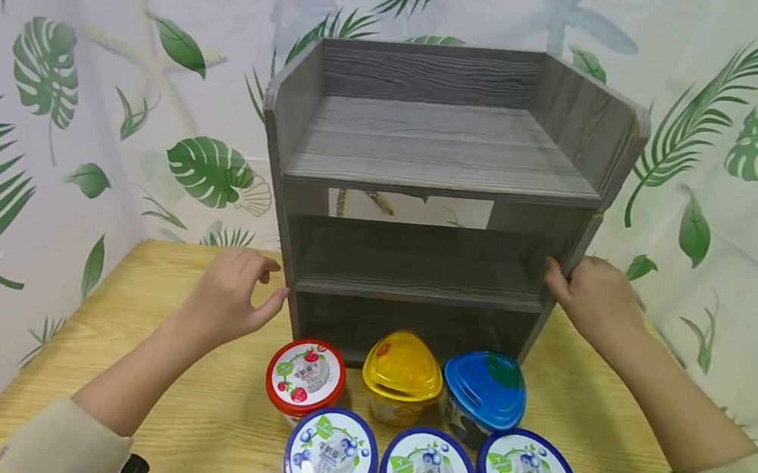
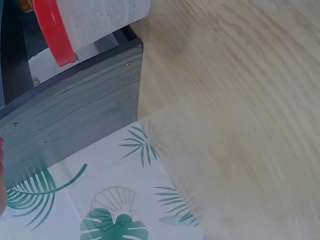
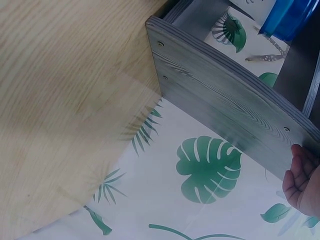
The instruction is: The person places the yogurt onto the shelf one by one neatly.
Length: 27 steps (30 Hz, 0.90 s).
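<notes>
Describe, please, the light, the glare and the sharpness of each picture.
Head view: gray shelf bright on top, dim in its lower tiers, yellow lid glossy; left wrist view: pale, hazy, grain of the table soft; right wrist view: also hazy, though leaf prints keep clear outlines.

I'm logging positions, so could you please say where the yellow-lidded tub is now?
In the head view, the yellow-lidded tub stands in front of the grey shelf, between the red-lidded tub at left and the bright-blue-lidded tub at right.
</notes>
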{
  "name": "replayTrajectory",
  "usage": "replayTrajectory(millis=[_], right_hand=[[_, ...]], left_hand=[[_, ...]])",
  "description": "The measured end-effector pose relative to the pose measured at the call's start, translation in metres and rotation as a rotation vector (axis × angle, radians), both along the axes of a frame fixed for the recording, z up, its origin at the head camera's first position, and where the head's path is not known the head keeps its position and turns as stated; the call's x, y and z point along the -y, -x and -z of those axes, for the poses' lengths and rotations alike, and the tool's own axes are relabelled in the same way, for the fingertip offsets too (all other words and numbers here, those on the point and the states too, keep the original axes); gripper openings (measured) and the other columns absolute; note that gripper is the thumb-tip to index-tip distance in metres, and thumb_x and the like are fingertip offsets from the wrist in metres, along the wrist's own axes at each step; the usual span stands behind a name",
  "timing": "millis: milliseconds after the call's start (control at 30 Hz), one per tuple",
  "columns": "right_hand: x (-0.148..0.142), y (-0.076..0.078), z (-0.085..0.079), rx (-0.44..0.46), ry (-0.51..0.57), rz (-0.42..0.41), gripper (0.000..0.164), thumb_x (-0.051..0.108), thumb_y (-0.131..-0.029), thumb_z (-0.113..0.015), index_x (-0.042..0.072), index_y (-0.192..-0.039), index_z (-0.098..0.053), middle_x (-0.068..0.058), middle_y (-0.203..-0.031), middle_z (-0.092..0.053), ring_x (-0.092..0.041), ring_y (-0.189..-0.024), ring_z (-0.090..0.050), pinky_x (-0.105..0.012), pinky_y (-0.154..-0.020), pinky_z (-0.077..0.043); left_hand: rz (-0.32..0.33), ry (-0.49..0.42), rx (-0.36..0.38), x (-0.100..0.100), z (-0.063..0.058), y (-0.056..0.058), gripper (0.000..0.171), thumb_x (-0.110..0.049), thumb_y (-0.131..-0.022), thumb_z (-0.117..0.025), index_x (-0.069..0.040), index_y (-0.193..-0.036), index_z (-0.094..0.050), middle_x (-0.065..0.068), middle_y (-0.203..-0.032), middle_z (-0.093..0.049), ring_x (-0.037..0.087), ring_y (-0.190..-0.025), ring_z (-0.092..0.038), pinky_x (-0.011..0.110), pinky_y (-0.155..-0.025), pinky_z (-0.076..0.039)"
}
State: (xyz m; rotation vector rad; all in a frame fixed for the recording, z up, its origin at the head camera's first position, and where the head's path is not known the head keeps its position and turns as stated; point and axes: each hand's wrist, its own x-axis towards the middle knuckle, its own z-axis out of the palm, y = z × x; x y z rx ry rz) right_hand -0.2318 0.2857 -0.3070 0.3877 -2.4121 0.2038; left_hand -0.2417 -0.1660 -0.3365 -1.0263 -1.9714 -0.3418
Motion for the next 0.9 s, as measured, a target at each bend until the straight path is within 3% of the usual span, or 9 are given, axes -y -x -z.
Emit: replayTrajectory(millis=[200,667,900], right_hand=[[0.001,0.001,0.002,-0.03,-0.002,-0.01,0.047,0.02,-0.089,-0.052,0.008,-0.048,-0.034,-0.004,-0.044,-0.033,-0.024,-0.042,-0.037,-0.037,-0.038,-0.029],[0.001,0.002,0.005,-0.038,0.01,0.002,0.047,0.021,-0.088,-0.052,0.009,-0.047,-0.032,-0.002,-0.045,-0.03,-0.023,-0.042,-0.034,-0.034,-0.038,-0.026],[0.001,0.0,0.002,-0.036,0.014,0.002,0.047,0.02,-0.089,-0.051,0.008,-0.046,-0.033,-0.003,-0.044,-0.03,-0.022,-0.042,-0.033,-0.032,-0.039,-0.025]], left_hand=[[0.081,0.052,-0.029,0.006,0.008,-0.003,0.04,-0.033,-0.094,-0.042,0.001,-0.083,-0.059,0.008,-0.07,-0.057,0.023,-0.063,-0.052,0.036,-0.058,-0.045],[0.303,0.232,-0.003,0.014,0.014,-0.009,0.032,-0.031,-0.095,-0.045,-0.004,-0.09,-0.06,0.005,-0.083,-0.062,0.02,-0.076,-0.057,0.032,-0.069,-0.05],[0.41,0.301,0.034,0.014,0.019,-0.012,0.023,-0.026,-0.091,-0.055,-0.004,-0.096,-0.059,0.004,-0.09,-0.061,0.018,-0.082,-0.057,0.03,-0.075,-0.051]])
